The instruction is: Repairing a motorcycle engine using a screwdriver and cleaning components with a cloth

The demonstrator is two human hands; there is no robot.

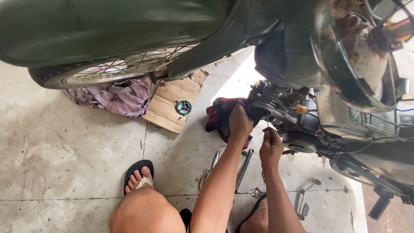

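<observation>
- the person squatted beside a dark green motorcycle [86,26], and both hands worked at its engine [280,108], the landmark here.
- the left hand [239,123] was pressed on a red and black rag [220,114] at the near-left side of the engine; its fingers were curled together and clamped on the cloth.
- the right hand [271,144] was just below the engine, a little to the right of the left hand; its fingers were pinched together on a thin metal rod [268,121] that stood upright and reached up to the engine. i could not tell what the upper end of the rod touched.
- a wrench [244,168] and a pair of scissors [213,164] lay on the tiled floor [64,142] below the engine, between the two forearms and the left foot.
- the left foot was in a black sandal [138,170], well to the lower left of the engine.
- a piece of cardboard [172,101] lay to the left of the engine, with a small round green and black part [184,107] on it.
- a purple cloth [112,95] lay further left of the cardboard, under the spoked wheel [116,69].
</observation>
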